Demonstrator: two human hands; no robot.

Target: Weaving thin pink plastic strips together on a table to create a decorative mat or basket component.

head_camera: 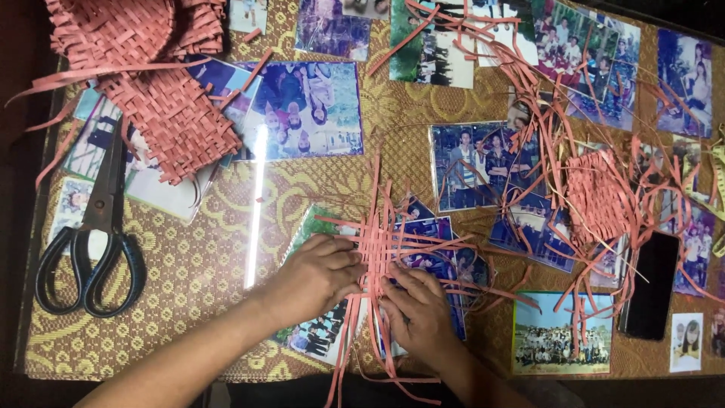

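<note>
While both hands work near the table's near edge, the woven strip patch [377, 245] lies btwn them, long strips running near-to-far. Left hand [317, 276] sits at its left side, fingers curled, pinching strips. Right hand [419, 310] is just near-right, fingers bent, pressing strips flat. Scissors [94, 242] lie well left.

The scissors [91, 234] are lying left of the woven mat [377, 245]; the phone [649, 283] is lying right of it.
</note>
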